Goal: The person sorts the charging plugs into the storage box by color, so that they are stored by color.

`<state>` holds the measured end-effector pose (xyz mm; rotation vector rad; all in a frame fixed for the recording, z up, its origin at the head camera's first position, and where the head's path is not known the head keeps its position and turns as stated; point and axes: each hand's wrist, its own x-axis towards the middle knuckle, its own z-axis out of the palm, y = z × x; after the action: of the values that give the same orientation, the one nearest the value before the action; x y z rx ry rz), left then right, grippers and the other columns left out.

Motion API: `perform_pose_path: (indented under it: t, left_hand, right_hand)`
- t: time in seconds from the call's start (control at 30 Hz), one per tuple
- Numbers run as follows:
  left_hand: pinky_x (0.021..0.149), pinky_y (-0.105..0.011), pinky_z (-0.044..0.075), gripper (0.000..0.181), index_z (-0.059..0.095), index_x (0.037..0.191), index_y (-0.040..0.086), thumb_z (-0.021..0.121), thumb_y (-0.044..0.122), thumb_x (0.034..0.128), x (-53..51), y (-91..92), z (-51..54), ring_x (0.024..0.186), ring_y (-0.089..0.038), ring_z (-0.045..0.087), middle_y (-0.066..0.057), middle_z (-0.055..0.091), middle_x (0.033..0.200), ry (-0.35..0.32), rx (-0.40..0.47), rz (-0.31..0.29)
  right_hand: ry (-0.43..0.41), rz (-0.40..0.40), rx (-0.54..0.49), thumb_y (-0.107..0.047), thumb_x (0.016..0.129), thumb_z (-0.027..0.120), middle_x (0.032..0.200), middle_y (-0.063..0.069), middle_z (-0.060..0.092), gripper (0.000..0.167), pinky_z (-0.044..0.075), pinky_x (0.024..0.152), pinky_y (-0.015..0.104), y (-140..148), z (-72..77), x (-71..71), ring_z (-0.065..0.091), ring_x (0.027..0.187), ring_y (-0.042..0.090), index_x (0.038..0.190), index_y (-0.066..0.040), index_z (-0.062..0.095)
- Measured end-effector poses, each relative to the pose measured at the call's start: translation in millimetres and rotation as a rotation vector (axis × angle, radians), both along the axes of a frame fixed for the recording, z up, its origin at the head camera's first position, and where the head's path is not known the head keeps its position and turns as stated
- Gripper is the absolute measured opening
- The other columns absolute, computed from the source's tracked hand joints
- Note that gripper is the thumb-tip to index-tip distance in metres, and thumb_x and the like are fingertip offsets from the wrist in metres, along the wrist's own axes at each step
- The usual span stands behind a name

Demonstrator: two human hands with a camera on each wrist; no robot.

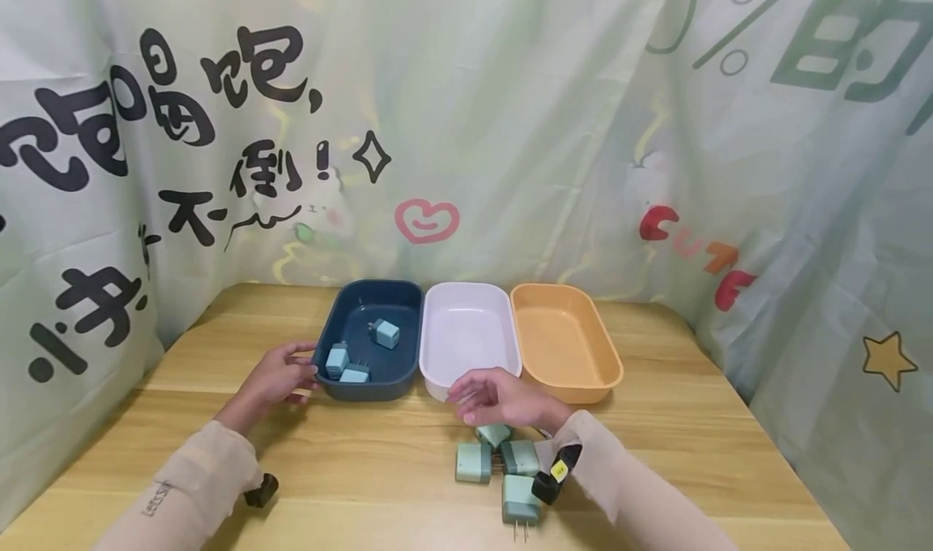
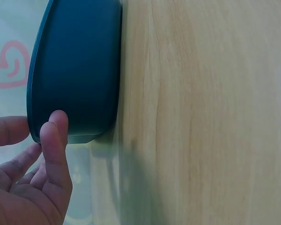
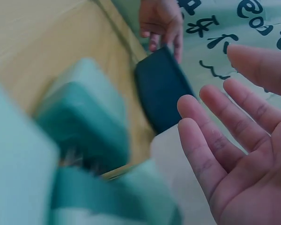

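My left hand (image 1: 280, 375) touches the left end of the dark blue tray (image 1: 368, 391), its fingers loosely bent at the rim. Seen from the left wrist, fingertips (image 2: 61, 119) lie against the outer wall of that tray (image 2: 79, 65). Inside it are three light blue plug adapters (image 1: 386, 334). My right hand (image 1: 503, 399) is held palm inward, nothing in it, in front of the white tray (image 1: 470, 332). Below it on the table, several green plug adapters (image 1: 474, 462) lie close together; in the right wrist view they are blurred, left of the spread fingers (image 3: 196, 145).
An orange tray (image 1: 567, 336) stands to the right of the white one, the three trays side by side near the back of the wooden table (image 1: 364, 470). Behind them hangs a printed curtain (image 1: 496, 130). Black straps or devices show at both wrists.
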<state>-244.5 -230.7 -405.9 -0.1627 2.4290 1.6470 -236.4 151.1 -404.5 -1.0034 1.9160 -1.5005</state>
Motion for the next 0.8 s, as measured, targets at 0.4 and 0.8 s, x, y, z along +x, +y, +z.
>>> perform_pose_path:
  t: [0.4, 0.8]
  left_hand:
    - [0.064, -0.037, 0.055, 0.051, 0.034, 0.145, 0.0, 0.048, 0.001, 0.0966, -1.5, 1.5, 0.0, 0.086, -0.027, 0.064, -0.03, 0.05, 0.129, 0.017, -0.002, -0.001]
    - [0.062, -0.037, 0.055, 0.052, 0.033, 0.144, -0.004, 0.048, -0.002, 0.0945, 1.7, 0.3, 1.0, 0.082, -0.024, 0.064, -0.031, 0.051, 0.126, 0.034, 0.012, -0.024]
  right_hand:
    - [0.008, 0.033, 0.05, 0.007, 0.076, 0.076, 0.119, 0.028, 0.061, 0.049, 0.049, 0.093, 0.036, 15.7, -19.6, 18.5, 0.061, 0.109, 0.034, 0.121, 0.008, 0.056]
    - [0.33, 0.032, 0.297, -0.006, 0.071, 0.085, 0.115, -0.001, 0.066, 0.052, 0.047, 0.094, 0.026, 11.6, -18.7, 30.7, 0.059, 0.105, 0.006, 0.118, -0.005, 0.063]
